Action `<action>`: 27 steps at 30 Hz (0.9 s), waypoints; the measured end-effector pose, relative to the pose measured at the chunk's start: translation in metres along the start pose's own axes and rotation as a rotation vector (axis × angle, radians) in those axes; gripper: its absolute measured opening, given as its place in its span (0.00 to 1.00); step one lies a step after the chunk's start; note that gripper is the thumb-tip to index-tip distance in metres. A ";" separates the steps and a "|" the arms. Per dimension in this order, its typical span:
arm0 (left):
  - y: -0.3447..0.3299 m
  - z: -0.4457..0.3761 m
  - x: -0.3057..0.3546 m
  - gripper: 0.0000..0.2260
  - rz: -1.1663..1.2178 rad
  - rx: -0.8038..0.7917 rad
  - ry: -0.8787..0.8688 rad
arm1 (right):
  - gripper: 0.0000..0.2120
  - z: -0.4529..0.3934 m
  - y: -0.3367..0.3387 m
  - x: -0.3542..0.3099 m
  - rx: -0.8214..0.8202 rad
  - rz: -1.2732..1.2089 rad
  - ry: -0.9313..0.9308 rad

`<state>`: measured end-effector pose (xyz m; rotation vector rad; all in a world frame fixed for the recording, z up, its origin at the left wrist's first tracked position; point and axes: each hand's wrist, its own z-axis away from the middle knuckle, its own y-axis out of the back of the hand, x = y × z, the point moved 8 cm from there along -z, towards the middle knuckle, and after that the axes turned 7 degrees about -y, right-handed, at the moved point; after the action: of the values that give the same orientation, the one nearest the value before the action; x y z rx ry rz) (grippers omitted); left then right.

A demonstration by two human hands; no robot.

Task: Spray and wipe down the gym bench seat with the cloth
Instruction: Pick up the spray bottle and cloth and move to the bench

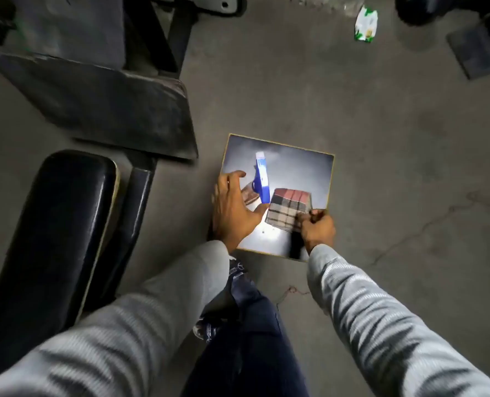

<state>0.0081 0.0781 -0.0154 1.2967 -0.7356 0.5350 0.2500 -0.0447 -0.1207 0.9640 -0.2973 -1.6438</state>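
On the square board (318, 167) right of the bench seat (63, 224), the right hand (318, 227) pinches the folded checked cloth (288, 209); the left hand (232, 207), fingers spread, hovers beside the blue spray bottle (262, 179)

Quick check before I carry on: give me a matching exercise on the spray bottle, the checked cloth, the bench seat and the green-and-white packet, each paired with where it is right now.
1. spray bottle
2. checked cloth
3. bench seat
4. green-and-white packet

a. lying on the floor, far top right
b. pinched at its corner by the right hand
c. left of the square board, untouched
d. standing on the board beside the open left hand

Pairs: 1-d, 2-b, 3-c, 4-a
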 end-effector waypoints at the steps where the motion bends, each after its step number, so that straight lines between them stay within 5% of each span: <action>1: -0.002 -0.004 0.001 0.35 -0.014 0.023 -0.027 | 0.15 -0.008 0.000 0.004 0.020 0.038 -0.007; 14: -0.010 -0.012 0.000 0.10 -0.119 -0.067 -0.141 | 0.17 -0.014 -0.025 -0.006 -0.005 0.132 -0.033; 27: 0.093 0.060 -0.029 0.11 0.014 0.042 0.071 | 0.11 0.085 -0.048 -0.028 -0.191 -0.067 0.057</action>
<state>-0.0895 0.0394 0.0308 1.3060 -0.6781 0.6074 0.1560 -0.0284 -0.0862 0.8819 -0.0681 -1.6689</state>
